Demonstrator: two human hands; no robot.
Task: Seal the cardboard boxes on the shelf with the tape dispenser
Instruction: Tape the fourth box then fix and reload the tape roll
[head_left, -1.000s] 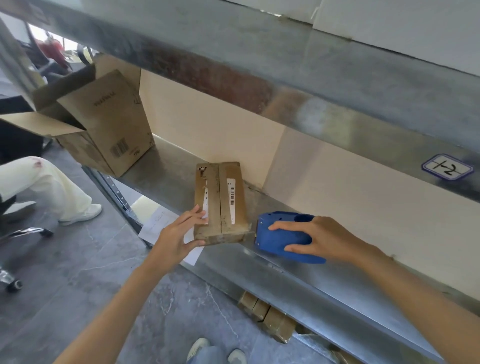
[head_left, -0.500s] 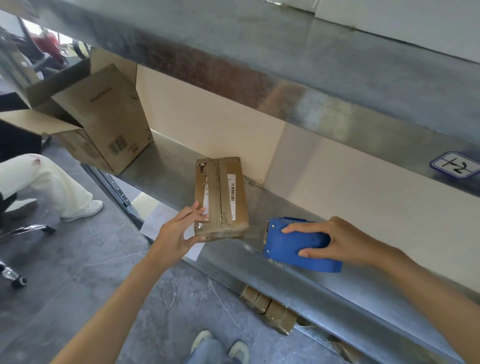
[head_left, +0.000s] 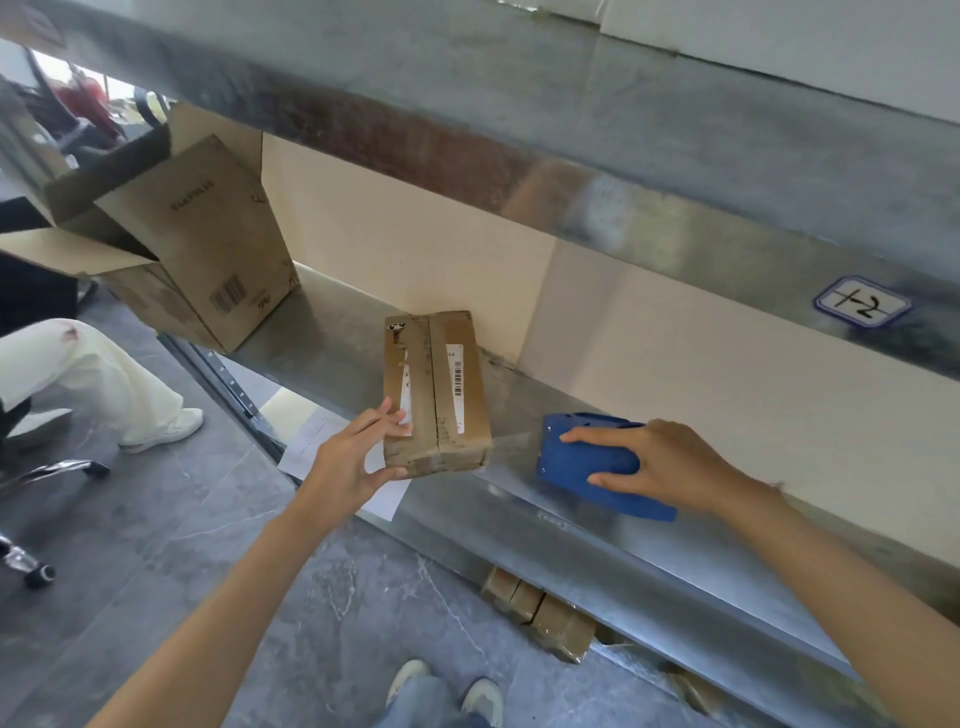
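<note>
A small flat cardboard box (head_left: 441, 384) lies on the metal shelf (head_left: 597, 530), flaps closed, with a barcode strip on top. My left hand (head_left: 358, 457) holds its near left corner, fingers on top and thumb under the front edge. My right hand (head_left: 660, 462) grips the blue tape dispenser (head_left: 582, 467) on the shelf to the right of the box. A thin strip of clear tape (head_left: 511, 441) stretches from the dispenser to the box's near right end.
A larger open cardboard box (head_left: 202, 249) stands at the shelf's left end. Above is another metal shelf (head_left: 519, 114) with a label. Rolls of brown tape (head_left: 540, 613) sit below. A white paper (head_left: 317, 447), a seated person's leg (head_left: 88, 374) and a chair base are at left.
My right hand has pulled the dispenser to the right, away from the box, drawing out tape. My left hand has stayed on the box's corner.
</note>
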